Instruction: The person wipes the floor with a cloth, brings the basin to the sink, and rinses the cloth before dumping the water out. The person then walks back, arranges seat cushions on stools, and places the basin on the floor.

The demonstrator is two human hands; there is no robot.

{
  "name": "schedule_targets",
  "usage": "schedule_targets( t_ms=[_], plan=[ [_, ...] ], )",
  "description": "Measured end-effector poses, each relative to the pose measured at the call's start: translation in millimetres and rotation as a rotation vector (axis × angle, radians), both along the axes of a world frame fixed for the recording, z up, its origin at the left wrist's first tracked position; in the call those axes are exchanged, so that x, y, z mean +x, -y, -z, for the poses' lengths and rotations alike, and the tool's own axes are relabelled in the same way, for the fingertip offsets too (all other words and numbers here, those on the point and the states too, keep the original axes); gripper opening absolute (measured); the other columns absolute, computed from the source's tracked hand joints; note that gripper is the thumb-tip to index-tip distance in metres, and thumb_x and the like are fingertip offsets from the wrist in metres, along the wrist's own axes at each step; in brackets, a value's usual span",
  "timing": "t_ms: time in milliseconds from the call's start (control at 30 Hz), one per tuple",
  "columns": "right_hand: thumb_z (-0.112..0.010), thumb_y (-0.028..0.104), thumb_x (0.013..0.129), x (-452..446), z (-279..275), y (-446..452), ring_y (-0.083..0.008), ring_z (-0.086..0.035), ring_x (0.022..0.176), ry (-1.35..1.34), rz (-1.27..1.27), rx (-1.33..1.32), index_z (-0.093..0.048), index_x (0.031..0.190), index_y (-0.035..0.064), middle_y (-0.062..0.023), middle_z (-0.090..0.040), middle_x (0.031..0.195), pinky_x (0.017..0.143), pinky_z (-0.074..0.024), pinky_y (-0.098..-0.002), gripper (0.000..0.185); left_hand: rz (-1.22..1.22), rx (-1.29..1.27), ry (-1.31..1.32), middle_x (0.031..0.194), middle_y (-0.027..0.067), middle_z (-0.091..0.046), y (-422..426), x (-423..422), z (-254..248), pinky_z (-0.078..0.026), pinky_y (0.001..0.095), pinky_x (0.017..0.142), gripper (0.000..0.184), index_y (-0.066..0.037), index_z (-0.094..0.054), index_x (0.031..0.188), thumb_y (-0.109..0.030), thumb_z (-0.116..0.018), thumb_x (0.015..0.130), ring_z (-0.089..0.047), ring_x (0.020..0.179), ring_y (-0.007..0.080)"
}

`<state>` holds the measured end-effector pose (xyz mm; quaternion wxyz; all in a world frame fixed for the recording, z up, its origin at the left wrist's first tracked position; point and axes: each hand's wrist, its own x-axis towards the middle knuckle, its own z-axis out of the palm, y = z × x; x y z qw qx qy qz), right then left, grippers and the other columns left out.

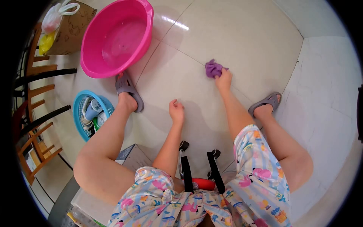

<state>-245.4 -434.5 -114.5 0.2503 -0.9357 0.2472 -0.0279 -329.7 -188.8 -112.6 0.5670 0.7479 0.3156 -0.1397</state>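
Purple cloth (213, 69), crumpled, sits clasped in the right hand's (224, 78) grip, well inside the floor's (249, 38) right edge; left hand (176, 111) released, half-curled. Blue basket (76, 110) holds a cup (93, 109).

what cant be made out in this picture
All in the head view:
Purple cloth: full shape, hidden by its bunching and the right hand.
Blue basket: bottom, covered by items.
White bag: contents, veiled by its plastic.
Low box: remainder, behind the left leg.
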Motion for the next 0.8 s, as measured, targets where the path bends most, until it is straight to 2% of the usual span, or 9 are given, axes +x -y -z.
schedule_targets(
  t_ms=[133,233,333,400,433,533,633,700,800],
  plan=[
    [-0.067,0.006,0.070,-7.2,-11.9,1.4,-0.0382,-0.049,0.096,0.079,0.014,0.099,-0.057,0.096,-0.0013,-0.0189,-0.054,0.095,0.086,-0.0409,-0.0454,0.028,-0.026,0.030,0.011,0.077,0.0050,-0.061,5.9,11.4,-7.3,-0.047,0.0268,0.062,0.034,0.001,-0.053,0.117,-0.009,-0.056,0.085,-0.060,0.070,0.0133],
    [-0.067,0.006,0.071,-82.1,-17.1,-36.5,-0.0387,-0.046,0.099,0.104,0.066,0.080,-0.054,0.096,-0.0007,-0.0193,-0.051,0.099,0.086,-0.0398,-0.0464,0.029,0.093,0.147,0.051,0.089,0.0125,-0.064,15.5,20.5,-14.0,-0.050,0.0321,0.073,0.035,0.001,-0.052,0.117,-0.010,-0.057,0.084,-0.062,0.079,0.0194],
    [-0.069,0.006,0.070,-153.4,-23.2,-81.0,-0.0362,-0.045,0.100,0.001,0.064,0.041,-0.056,0.093,-0.0006,-0.0163,-0.049,0.100,0.087,-0.0393,-0.0437,0.027,0.237,0.296,0.191,0.112,0.0206,-0.060,21.0,23.1,-6.4,-0.046,0.0380,0.090,0.044,0.000,-0.050,0.122,-0.012,-0.062,0.082,-0.058,0.106,0.0299],
    [-0.070,0.008,0.070,-160.5,-23.0,-95.0,-0.0370,-0.044,0.102,-0.023,0.059,0.052,-0.057,0.094,-0.0011,-0.0168,-0.048,0.102,0.090,-0.0387,-0.0435,0.029,0.386,0.499,0.095,0.128,0.0242,-0.048,22.5,29.7,-22.9,-0.038,0.0409,0.101,0.054,-0.001,-0.047,0.128,-0.014,-0.066,0.079,-0.044,0.123,0.0354],
    [-0.071,0.008,0.070,-155.9,-25.7,-98.1,-0.0374,-0.044,0.103,-0.039,0.057,0.060,-0.057,0.095,-0.0014,-0.0171,-0.048,0.103,0.092,-0.0384,-0.0434,0.030,0.462,0.603,0.041,0.136,0.0260,-0.042,22.1,33.6,-31.0,-0.034,0.0424,0.106,0.059,-0.002,-0.045,0.131,-0.015,-0.068,0.078,-0.037,0.131,0.0382],
    [-0.074,0.009,0.067,-105.3,-20.9,-82.1,-0.0384,-0.045,0.104,-0.051,0.139,-0.013,-0.060,0.094,-0.0009,-0.0181,-0.049,0.104,0.092,-0.0380,-0.0457,0.032,0.626,0.689,-0.041,0.147,0.0275,-0.026,22.3,39.7,-45.9,-0.029,0.0436,0.110,0.079,-0.001,-0.037,0.137,-0.018,-0.076,0.070,-0.022,0.138,0.0408],
    [-0.074,0.006,0.066,-38.2,-20.8,-54.5,-0.0385,-0.045,0.104,0.007,0.242,-0.083,-0.060,0.091,-0.0004,-0.0189,-0.049,0.106,0.092,-0.0378,-0.0462,0.029,0.752,0.712,-0.090,0.148,0.0314,-0.015,26.2,38.6,-46.2,-0.027,0.0440,0.111,0.099,0.001,-0.027,0.141,-0.024,-0.084,0.063,-0.016,0.139,0.0444],
    [-0.074,0.006,0.067,-0.2,-22.8,-31.6,-0.0383,-0.045,0.106,-0.007,0.211,-0.077,-0.059,0.095,0.0001,-0.0196,-0.049,0.108,0.094,-0.0373,-0.0459,0.033,0.782,0.749,-0.109,0.148,0.0326,-0.015,31.0,40.2,-43.2,-0.026,0.0439,0.112,0.106,0.003,-0.025,0.142,-0.024,-0.086,0.060,-0.015,0.139,0.0459],
    [-0.072,0.003,0.068,40.3,-9.2,-11.3,-0.0382,-0.044,0.109,-0.013,0.124,-0.040,-0.055,0.114,0.0014,-0.0202,-0.049,0.112,0.097,-0.0370,-0.0443,0.050,0.810,0.754,-0.156,0.148,0.0340,-0.013,34.5,44.6,-49.7,-0.027,0.0438,0.112,0.109,0.004,-0.023,0.142,-0.022,-0.087,0.058,-0.013,0.139,0.0473]
  ],
)
